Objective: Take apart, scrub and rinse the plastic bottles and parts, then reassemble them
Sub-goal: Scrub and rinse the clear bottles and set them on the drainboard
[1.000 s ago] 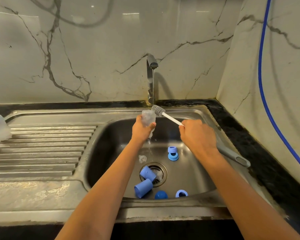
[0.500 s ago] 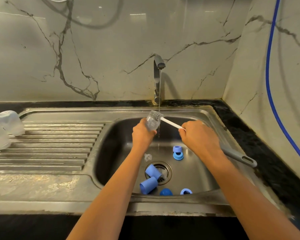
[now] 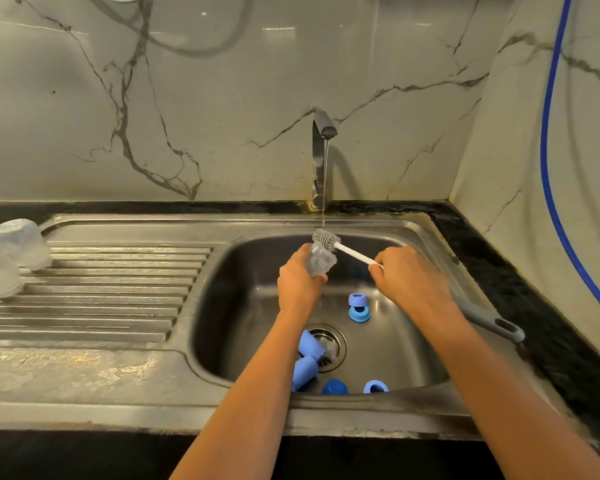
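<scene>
Over the sink basin (image 3: pixel 243 327), my left hand (image 3: pixel 297 282) grips a small clear plastic part (image 3: pixel 321 261) under the thin water stream from the tap (image 3: pixel 321 133). My right hand (image 3: pixel 409 275) holds a bottle brush by its white shaft (image 3: pixel 355 254). The grey bristle head (image 3: pixel 324 239) of the brush touches the top of the clear part. Behind my right wrist the brush's grey handle end (image 3: pixel 492 323) sticks out. Several blue caps and rings (image 3: pixel 359 308) lie on the basin floor near the drain (image 3: pixel 328 346).
Two clear plastic bottles (image 3: pixel 11 258) stand upside down at the left end of the ribbed drainboard (image 3: pixel 101 289). A blue hose (image 3: pixel 555 168) runs down the right marble wall. Black counter edges the sink at the back and right.
The brush head has risen from beside the clear part to its top edge. Both hands stay under the tap. The camera has shifted, so the bottles on the drainboard appear further in.
</scene>
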